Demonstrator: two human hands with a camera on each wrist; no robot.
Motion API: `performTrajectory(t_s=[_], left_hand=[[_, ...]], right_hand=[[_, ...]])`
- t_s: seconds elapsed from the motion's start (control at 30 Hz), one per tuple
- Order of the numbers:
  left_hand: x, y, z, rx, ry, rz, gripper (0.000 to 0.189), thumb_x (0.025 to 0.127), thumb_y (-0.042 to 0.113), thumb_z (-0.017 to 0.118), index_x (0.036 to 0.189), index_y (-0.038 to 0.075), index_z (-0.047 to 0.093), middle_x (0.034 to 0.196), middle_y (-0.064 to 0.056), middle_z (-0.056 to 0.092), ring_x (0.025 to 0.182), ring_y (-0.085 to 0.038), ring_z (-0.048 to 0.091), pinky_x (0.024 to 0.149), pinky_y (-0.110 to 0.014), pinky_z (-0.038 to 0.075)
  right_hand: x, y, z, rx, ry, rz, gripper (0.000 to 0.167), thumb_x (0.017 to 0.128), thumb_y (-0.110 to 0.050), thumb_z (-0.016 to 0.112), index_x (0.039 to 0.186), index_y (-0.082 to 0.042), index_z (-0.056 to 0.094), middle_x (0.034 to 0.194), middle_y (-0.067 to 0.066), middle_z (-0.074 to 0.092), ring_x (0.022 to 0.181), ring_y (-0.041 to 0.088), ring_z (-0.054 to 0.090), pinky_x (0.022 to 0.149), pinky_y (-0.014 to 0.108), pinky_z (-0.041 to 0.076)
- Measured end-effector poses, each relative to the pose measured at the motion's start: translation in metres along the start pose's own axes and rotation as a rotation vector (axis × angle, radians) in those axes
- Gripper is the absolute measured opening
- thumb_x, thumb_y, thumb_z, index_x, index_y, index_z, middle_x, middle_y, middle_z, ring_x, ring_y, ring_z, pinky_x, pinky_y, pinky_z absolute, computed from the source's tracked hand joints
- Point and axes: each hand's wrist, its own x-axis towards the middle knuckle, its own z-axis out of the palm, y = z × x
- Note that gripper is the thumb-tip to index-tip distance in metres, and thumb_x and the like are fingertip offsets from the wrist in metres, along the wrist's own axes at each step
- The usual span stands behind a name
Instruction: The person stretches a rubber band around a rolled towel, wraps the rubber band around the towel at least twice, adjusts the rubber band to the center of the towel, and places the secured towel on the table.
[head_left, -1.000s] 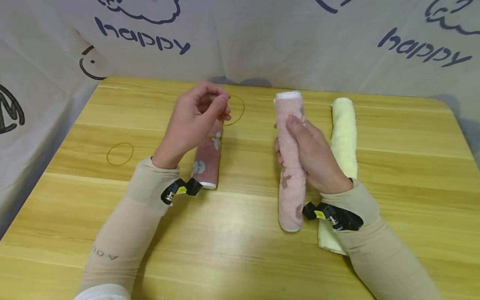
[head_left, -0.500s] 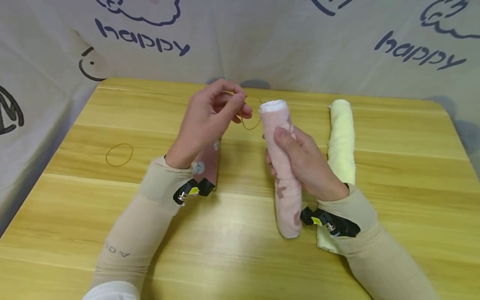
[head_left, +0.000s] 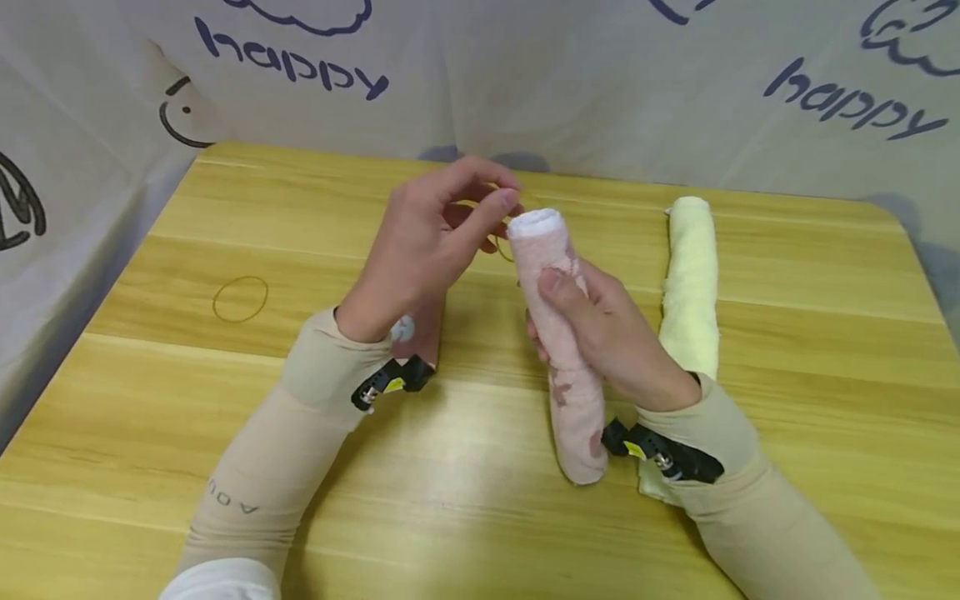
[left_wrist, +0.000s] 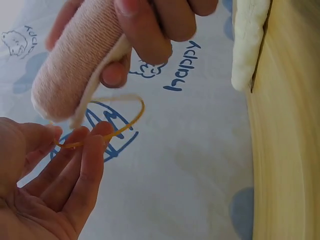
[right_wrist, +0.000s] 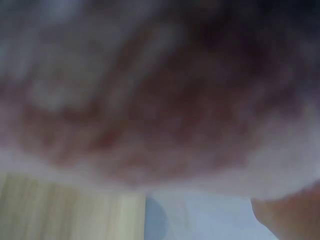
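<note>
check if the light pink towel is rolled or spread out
Rolled: the light pink towel forms a narrow cylinder, gripped by the right hand.

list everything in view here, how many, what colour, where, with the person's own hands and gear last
table: 1, yellow wood-grain, foreground
backdrop: 1, white with dark lettering and drawings, behind table
light pink towel roll: 1, light pink, in right hand
dark pink towel roll: 1, dark pink, on table, partly hidden by left hand
yellow towel roll: 1, pale yellow, table's right side
loose rubber band: 1, yellowish, table's left side
held rubber band: 1, yellowish, pinched by left hand
wrist cameras: 2, black, one per wrist
sleeves: 2, beige, forearms
hands: 2, bare, over table
</note>
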Motion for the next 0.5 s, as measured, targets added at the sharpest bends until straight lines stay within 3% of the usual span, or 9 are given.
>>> performTrajectory(t_s=[0.23, 0.4, 0.5], left_hand=[[-0.0012, 0.0074, 0.0031, 0.080, 0.006, 0.127, 0.015, 0.102, 0.011, 0.065, 0.109, -0.001, 0.072, 0.101, -0.013, 0.079, 0.073, -0.016, 0.075, 0.067, -0.024, 0.061], [-0.0032, 0.0103, 0.0040, 0.137, 0.021, 0.194, 0.016, 0.102, 0.012, 0.065, 0.108, 0.000, 0.074, 0.105, -0.011, 0.079, 0.086, -0.015, 0.077, 0.077, -0.023, 0.062], [-0.0052, 0.0112, 0.0041, 0.173, 0.028, 0.268, 0.016, 0.101, 0.012, 0.066, 0.108, 0.000, 0.075, 0.108, -0.011, 0.079, 0.094, -0.015, 0.076, 0.083, -0.022, 0.062]], right_hand=[[-0.0003, -0.0003, 0.0003, -0.018, -0.014, 0.002, 0.032, 0.110, -0.038, 0.044, 0.119, -0.010, 0.055, 0.079, 0.011, 0.062, 0.063, 0.019, 0.060, 0.054, 0.035, 0.054], [0.0009, -0.0011, -0.0001, -0.036, -0.017, 0.005, 0.034, 0.110, -0.040, 0.044, 0.120, -0.010, 0.056, 0.078, 0.010, 0.062, 0.062, 0.020, 0.060, 0.053, 0.035, 0.054], [0.0015, -0.0017, -0.0009, -0.049, -0.011, 0.004, 0.036, 0.110, -0.040, 0.043, 0.122, -0.009, 0.056, 0.078, 0.011, 0.062, 0.062, 0.021, 0.060, 0.054, 0.035, 0.054]])
